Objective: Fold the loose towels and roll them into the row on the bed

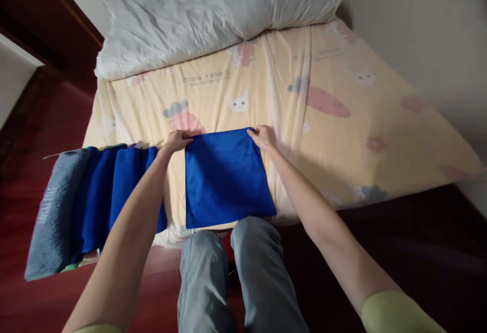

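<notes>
A square blue cloth (227, 178) lies spread out on the near edge of the bed, its front edge by my knees. My left hand (178, 141) pinches its far left corner, and my right hand (262, 136) pinches the far right corner. Both hands are closed, with thumb and fingers together on the fabric. To the left of the cloth, partly behind my left forearm, lies a row of folded blue cloths (99, 191). A fluffy grey-blue folded towel (57, 216) with pale lettering is at the left end of that row.
The bed (335, 150) has a yellow sheet with rabbit and carrot prints, wrinkled in the middle. A bulky pale grey quilt (213, 13) lies across its far side. A wall (414, 23) stands to the right, and dark red floor (152, 292) shows around the bed.
</notes>
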Available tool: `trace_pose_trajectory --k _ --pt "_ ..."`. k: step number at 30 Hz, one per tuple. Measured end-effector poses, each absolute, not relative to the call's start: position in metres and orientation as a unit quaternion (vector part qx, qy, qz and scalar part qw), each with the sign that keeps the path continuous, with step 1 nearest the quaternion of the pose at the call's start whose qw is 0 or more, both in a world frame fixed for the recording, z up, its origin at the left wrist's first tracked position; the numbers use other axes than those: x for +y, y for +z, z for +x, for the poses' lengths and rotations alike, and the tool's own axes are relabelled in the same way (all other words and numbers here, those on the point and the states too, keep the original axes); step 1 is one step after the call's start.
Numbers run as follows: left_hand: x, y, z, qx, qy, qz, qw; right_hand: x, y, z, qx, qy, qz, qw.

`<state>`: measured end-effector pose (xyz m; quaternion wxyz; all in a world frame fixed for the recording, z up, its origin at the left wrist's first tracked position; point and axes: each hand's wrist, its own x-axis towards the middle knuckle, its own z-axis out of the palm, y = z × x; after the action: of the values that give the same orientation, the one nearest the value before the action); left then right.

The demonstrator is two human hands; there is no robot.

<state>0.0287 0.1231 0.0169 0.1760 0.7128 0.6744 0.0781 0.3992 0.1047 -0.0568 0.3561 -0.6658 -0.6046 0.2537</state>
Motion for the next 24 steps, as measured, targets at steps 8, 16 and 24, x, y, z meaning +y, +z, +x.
trace_pose_trajectory --k 8,16,24 --pt "0.139 0.017 0.036 0.715 0.22 0.62 0.236 0.149 -0.078 0.405 -0.6 0.263 -0.635 0.41" --pt "0.12 -0.013 0.072 0.699 0.256 0.657 0.121 0.139 -0.064 0.378 -0.646 0.121 -0.647 0.387" --pt "0.076 -0.025 0.113 0.593 0.195 0.772 0.118 0.095 -0.047 0.358 -0.806 0.117 -0.524 0.249"
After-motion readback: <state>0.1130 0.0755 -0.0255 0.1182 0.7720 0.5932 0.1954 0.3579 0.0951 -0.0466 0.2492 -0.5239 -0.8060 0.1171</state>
